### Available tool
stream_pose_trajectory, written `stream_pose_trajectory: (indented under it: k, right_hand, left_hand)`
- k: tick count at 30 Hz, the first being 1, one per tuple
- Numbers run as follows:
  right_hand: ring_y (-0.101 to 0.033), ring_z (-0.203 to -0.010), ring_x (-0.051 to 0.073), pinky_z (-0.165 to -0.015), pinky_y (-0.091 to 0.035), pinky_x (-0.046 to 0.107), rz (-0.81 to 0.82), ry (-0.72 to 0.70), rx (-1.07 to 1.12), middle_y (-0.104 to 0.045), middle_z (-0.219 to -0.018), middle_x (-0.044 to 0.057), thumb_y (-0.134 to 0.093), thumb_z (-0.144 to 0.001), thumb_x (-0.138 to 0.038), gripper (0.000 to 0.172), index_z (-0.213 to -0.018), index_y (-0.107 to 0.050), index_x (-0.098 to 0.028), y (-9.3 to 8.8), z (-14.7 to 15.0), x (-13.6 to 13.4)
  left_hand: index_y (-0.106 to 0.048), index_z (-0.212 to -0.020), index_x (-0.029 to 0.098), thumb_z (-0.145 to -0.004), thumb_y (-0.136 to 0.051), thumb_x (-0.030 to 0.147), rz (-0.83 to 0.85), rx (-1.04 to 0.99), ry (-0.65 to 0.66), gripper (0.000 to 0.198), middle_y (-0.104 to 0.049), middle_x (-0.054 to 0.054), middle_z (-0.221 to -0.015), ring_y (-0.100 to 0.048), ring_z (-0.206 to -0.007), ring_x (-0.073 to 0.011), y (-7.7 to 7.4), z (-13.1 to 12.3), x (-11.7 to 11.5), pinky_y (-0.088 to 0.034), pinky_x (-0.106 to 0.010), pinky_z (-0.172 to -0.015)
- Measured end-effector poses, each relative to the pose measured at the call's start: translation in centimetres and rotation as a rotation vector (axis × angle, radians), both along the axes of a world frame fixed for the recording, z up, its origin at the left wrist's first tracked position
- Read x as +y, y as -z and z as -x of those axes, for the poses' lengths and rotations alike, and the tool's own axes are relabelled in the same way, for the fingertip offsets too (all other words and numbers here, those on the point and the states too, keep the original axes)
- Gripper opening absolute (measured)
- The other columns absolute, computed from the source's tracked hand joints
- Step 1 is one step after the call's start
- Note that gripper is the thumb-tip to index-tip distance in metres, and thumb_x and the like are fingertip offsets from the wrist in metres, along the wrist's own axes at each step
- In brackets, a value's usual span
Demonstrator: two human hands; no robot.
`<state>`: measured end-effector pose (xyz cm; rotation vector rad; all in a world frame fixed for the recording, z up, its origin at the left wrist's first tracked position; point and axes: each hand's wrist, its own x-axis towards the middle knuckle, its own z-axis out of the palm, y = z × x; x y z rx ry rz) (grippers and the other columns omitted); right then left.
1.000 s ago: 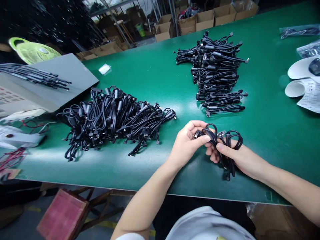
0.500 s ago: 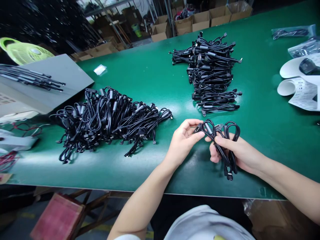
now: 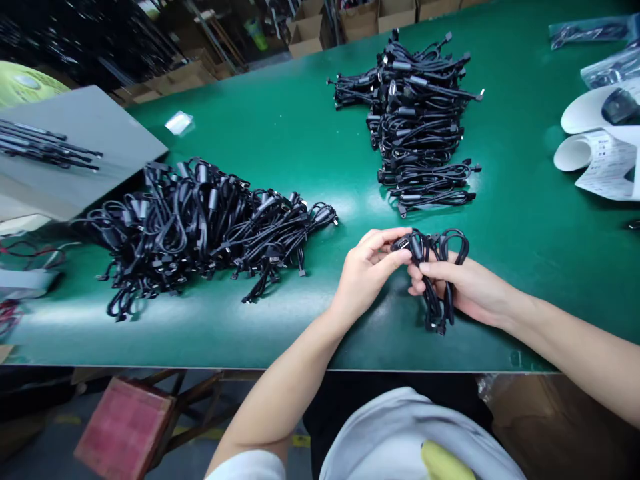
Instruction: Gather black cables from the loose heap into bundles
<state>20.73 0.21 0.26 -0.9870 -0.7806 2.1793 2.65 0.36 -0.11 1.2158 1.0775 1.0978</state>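
Black coiled cables point(image 3: 431, 283) are held in front of me over the green table point(image 3: 300, 333). My right hand point(image 3: 457, 283) wraps round them from the right, thumb on top. At their upper left, my left hand point(image 3: 370, 267) pinches a cable's connector end between thumb and fingers. Beyond my hands lies a stack of bundled black cables point(image 3: 420, 133), laid in rows. A larger, tangled heap of black cables point(image 3: 200, 220) lies to the left.
A grey box point(image 3: 95, 140) with thin black cables on it stands at the left, by a green fan point(image 3: 25, 83). White paper sheets point(image 3: 607, 160) and plastic bags point(image 3: 610, 67) lie at the right. A red stool point(image 3: 125, 427) stands below the table's edge.
The view has shifted, so the table's contents appear higher and further left. The held cables are drawn closer together, and my right hand is nearer to my left hand.
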Motion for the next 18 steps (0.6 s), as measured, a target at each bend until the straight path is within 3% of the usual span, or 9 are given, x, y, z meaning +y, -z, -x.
stream_pose_trajectory:
  k: [3, 9, 14, 18]
  right_hand:
    - [-0.057, -0.067, 0.009, -0.077, -0.054, 0.025, -0.084, 0.118, 0.05, -0.057, -0.071, -0.003, -0.073, -0.086, -0.028, 0.012, -0.088, -0.067, -0.018, -0.4, -0.1, 0.5]
    - [-0.057, -0.074, 0.009, -0.103, -0.048, 0.032, -0.239, 0.375, 0.045, -0.052, -0.077, -0.005, -0.07, -0.089, -0.03, 0.01, -0.096, -0.067, -0.024, -2.5, -1.9, 1.8]
    - [-0.062, -0.082, 0.013, -0.105, -0.048, 0.039, -0.32, 0.359, -0.072, -0.055, -0.079, -0.003, -0.07, -0.088, -0.039, 0.016, -0.098, -0.067, -0.027, -2.9, -2.4, 1.6]
    - [-0.064, -0.091, 0.016, -0.105, -0.049, 0.041, -0.303, 0.333, -0.03, -0.062, -0.088, -0.002, -0.074, -0.085, -0.036, 0.019, -0.1, -0.069, -0.028, -2.8, -2.4, 1.3]
  left_hand:
    - [-0.056, -0.129, 0.024, -0.085, -0.072, 0.032, 0.06, -0.067, 0.047, 0.048, -0.059, -0.003, -0.107, -0.06, -0.085, -0.0126, 0.1, -0.6, -0.3, -0.051, -0.026, -0.08]
    - [-0.059, -0.111, 0.018, -0.078, -0.08, 0.028, 0.229, -0.024, 0.379, 0.04, -0.061, -0.003, -0.096, -0.059, -0.084, -0.0129, -0.3, -1.6, -1.5, -0.049, -0.025, -0.078]
    - [-0.062, -0.096, 0.017, -0.083, -0.075, 0.031, 0.266, -0.042, 0.392, 0.024, -0.062, -0.001, -0.085, -0.058, -0.078, -0.0119, -0.2, -1.9, -1.9, -0.047, -0.025, -0.076]
    - [-0.063, -0.095, 0.016, -0.091, -0.065, 0.038, 0.273, -0.051, 0.412, 0.023, -0.061, -0.002, -0.081, -0.058, -0.074, -0.0123, -0.1, -1.9, -1.6, -0.047, -0.025, -0.073]
